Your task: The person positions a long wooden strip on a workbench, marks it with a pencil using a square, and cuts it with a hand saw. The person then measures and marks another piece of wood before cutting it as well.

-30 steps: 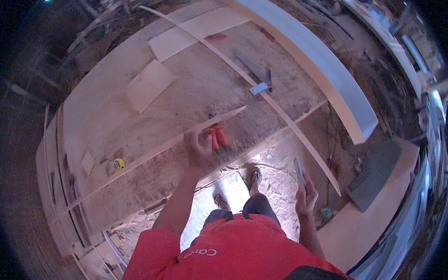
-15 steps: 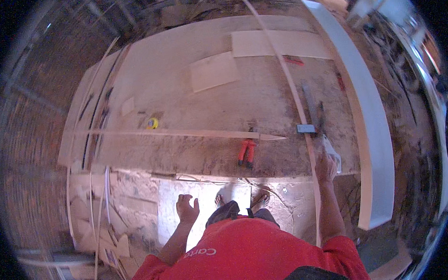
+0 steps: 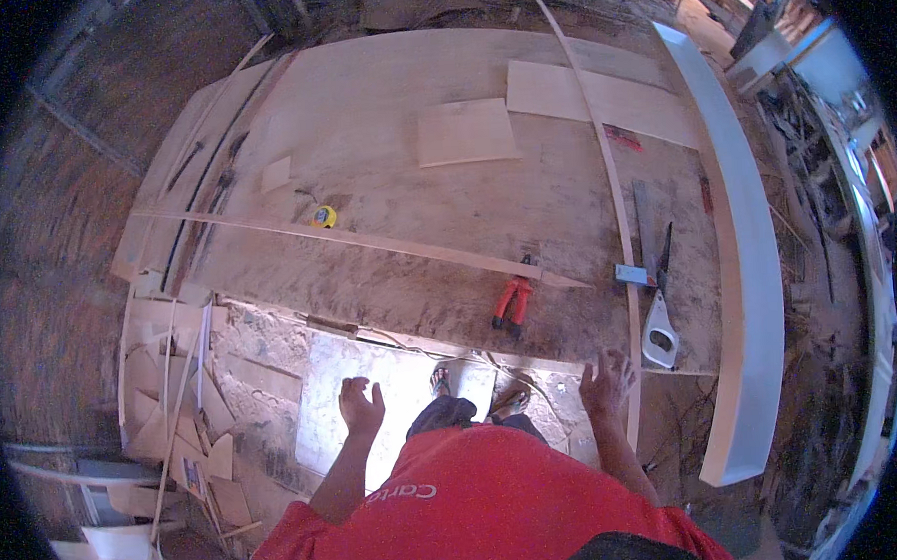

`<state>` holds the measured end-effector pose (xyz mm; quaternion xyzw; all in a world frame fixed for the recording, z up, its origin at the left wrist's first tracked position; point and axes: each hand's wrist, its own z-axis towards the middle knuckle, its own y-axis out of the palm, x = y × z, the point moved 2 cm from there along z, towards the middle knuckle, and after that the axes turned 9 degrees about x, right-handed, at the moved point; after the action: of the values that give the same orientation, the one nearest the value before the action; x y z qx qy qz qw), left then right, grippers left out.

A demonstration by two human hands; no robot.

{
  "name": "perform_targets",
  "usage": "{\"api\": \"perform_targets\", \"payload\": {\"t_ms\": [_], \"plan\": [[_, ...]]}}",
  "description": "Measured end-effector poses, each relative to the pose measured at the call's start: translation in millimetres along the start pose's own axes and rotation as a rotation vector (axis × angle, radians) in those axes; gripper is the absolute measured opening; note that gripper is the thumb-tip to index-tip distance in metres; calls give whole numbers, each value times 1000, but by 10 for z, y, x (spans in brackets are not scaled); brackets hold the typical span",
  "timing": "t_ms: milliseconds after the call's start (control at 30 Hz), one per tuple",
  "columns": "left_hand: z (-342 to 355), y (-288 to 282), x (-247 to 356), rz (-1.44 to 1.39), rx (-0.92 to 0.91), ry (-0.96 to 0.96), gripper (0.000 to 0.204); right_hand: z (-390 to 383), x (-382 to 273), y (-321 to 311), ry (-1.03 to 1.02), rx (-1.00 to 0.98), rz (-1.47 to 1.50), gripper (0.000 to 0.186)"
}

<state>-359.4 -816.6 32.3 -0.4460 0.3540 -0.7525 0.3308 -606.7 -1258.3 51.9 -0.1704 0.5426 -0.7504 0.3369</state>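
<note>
Our left hand (image 3: 362, 410) is empty, fingers curled and parted from the thumb. Our right hand (image 3: 605, 393) has its fingers spread, just beside the long wooden strip (image 3: 614, 198) (whether they touch, we cannot tell). Beyond those fingers, the saw (image 3: 657, 319) lies rightward, the pliers (image 3: 518, 289) leftward, on the table (image 3: 365, 199).

Over the bench (image 3: 556, 210) there is room to pass between the pliers (image 3: 514, 287) and the saw (image 3: 662, 306), but a long wooden strip (image 3: 631, 317) crosses that gap.
</note>
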Motion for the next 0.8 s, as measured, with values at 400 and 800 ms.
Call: {"api": "perform_targets", "payload": {"t_ms": [400,800], "plan": [[2166,1064,-557,-478,290,-222,21,-1256,-226,-428,490,-232,-112,42],[2818,1808,-327,-789,-289,-920,40,-3748,-363,-339,924,-856,-1,37]]}}
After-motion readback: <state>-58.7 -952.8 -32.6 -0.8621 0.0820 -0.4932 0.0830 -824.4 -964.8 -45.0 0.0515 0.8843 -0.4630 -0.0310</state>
